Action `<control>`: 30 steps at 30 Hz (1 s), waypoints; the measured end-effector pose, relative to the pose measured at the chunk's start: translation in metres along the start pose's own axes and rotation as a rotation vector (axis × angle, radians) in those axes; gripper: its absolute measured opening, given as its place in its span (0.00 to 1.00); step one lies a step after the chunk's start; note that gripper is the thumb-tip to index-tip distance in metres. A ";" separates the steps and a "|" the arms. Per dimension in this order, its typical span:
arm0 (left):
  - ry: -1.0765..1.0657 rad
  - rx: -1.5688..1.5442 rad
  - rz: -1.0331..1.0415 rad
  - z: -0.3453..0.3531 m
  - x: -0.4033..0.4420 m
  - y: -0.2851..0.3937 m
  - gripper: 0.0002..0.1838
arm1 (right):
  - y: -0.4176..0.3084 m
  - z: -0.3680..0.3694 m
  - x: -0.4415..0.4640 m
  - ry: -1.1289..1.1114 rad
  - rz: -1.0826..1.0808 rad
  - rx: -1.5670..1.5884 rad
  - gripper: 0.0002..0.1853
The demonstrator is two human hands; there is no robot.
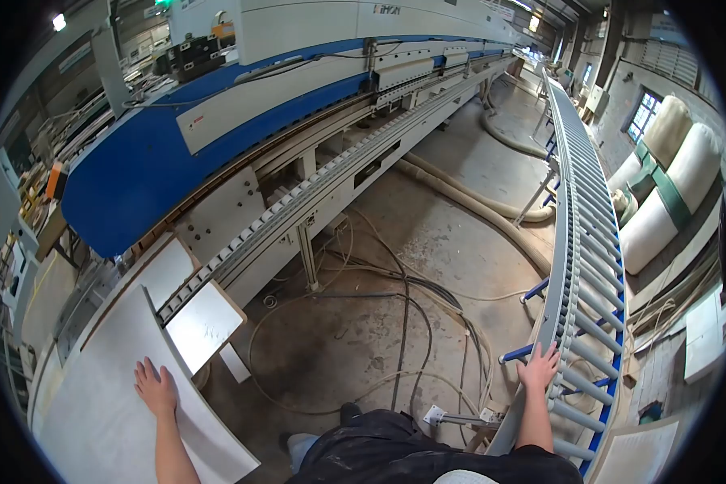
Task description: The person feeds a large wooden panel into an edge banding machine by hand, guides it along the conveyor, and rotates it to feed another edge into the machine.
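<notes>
The machine [315, 105], one, fills 9 to 12 o'clock. One conveyor [586, 194] runs from 1 to 5 o'clock, set apart from it, presumably so a person can stand between; several blue legs [535, 290] bear it above the floor [315, 355]. Its rollers blur together further off, too many to count.

One white board [109, 395] lies flat at 8 o'clock, at the machine's near end; what carries it is mostly hidden. Pale bags [694, 181] stand at 3 o'clock, two by their rounded tops. Thick hoses [512, 234], three that I can make out, lie at 2 o'clock, probably kept low to leave the space above free. Thin cables [436, 290] loop at 6 o'clock, too tangled to count.

Two hands show. At 8 o'clock the left hand [158, 391] rests on the board, fingers [148, 371] spread and gripping nothing, perhaps to steady it. At 4 o'clock the right hand [540, 369] lies over the conveyor's near rail, fingers apart, apparently for support; whether its thumb hooks underneath, I cannot tell.
</notes>
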State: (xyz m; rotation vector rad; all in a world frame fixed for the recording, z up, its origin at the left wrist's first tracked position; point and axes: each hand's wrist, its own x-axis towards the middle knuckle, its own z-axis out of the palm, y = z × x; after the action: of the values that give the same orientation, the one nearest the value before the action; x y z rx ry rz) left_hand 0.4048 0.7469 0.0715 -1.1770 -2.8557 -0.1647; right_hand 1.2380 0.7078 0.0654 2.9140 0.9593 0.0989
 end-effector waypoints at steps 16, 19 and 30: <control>0.021 0.043 0.040 0.011 0.010 -0.004 0.32 | 0.042 0.033 0.087 0.068 0.093 0.117 0.45; 0.122 0.016 0.123 0.016 0.008 -0.012 0.32 | 0.043 0.037 0.113 0.142 -0.032 0.169 0.39; 0.003 -0.160 0.191 -0.011 -0.110 0.065 0.35 | -0.163 0.156 0.204 -0.202 -0.953 0.321 0.35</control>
State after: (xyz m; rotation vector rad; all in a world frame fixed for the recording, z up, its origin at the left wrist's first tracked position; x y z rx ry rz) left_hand 0.5283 0.7146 0.0784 -1.4683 -2.7494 -0.3924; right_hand 1.3190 0.9524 -0.0963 2.2782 2.3220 -0.4207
